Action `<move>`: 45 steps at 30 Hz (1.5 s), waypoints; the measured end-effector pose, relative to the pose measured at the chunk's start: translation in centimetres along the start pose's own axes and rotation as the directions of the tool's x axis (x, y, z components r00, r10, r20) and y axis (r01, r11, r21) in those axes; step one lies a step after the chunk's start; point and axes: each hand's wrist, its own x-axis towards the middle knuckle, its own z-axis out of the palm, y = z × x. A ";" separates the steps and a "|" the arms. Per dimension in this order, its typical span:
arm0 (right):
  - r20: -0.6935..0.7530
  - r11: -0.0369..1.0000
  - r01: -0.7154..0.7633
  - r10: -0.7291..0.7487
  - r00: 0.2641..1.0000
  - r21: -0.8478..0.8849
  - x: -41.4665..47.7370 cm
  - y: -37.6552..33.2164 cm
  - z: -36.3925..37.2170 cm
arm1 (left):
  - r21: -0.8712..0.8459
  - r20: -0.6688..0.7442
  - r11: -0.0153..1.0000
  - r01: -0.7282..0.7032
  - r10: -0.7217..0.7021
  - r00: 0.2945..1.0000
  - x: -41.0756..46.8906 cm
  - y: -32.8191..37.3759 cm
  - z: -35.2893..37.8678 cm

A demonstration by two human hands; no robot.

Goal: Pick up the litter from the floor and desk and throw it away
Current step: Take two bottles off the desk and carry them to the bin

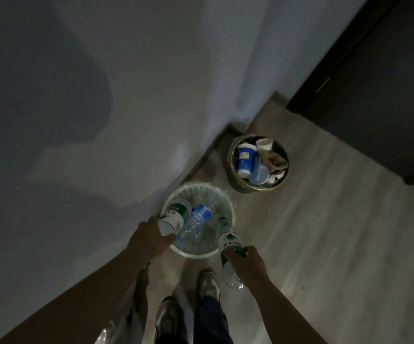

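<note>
A pale mesh waste basket [222, 198] stands on the floor against the wall, with a blue-labelled clear bottle [196, 220] lying inside. My left hand [151, 238] grips a green-and-white labelled plastic bottle [175, 216] over the basket's left rim. My right hand [247, 263] holds a second green-labelled bottle [228, 244] by its middle at the basket's right rim, cap end pointing into the basket. The room is dim.
A second round bin [235, 180] further back holds a blue-and-white cup [244, 158], a paper cup and brown crumpled paper. A dark door [375, 83] is at right. My shoes [208, 284] stand just before the basket. A clear plastic item [104, 335] lies at bottom left.
</note>
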 end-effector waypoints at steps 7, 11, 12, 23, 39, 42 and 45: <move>-0.057 0.988 -0.069 0.078 0.995 0.136 8.2 0.6 3.5 | 0.008 -0.001 0.998 -0.060 0.060 0.998 8.1 0.4 4.3; -0.054 0.981 -0.085 0.096 0.994 0.176 10.8 1.0 5.2 | 0.012 -0.024 0.995 -0.095 0.095 0.995 11.2 1.2 5.1; -0.049 0.980 -0.081 0.092 0.995 0.182 11.2 1.1 5.6 | 0.019 -0.026 0.993 -0.114 0.115 0.993 11.6 1.4 5.3; -0.066 0.994 -0.027 0.035 0.997 0.111 12.2 -0.1 7.9 | 0.266 -0.004 0.927 -0.266 0.277 0.961 9.8 0.2 3.8; 0.147 0.551 0.379 -0.417 0.897 -0.743 -8.8 -6.8 -2.8 | 0.541 0.132 0.732 -0.414 0.412 0.902 -8.9 2.0 -9.7; 0.166 0.476 0.448 -0.522 0.836 -0.757 -14.5 -9.6 -6.0 | 0.543 0.113 0.709 -0.450 0.470 0.875 -14.1 3.1 -13.7; 0.186 0.429 0.527 -0.619 0.763 -0.733 -19.9 -12.3 -9.4 | 0.544 0.082 0.703 -0.458 0.499 0.863 -19.2 4.1 -17.4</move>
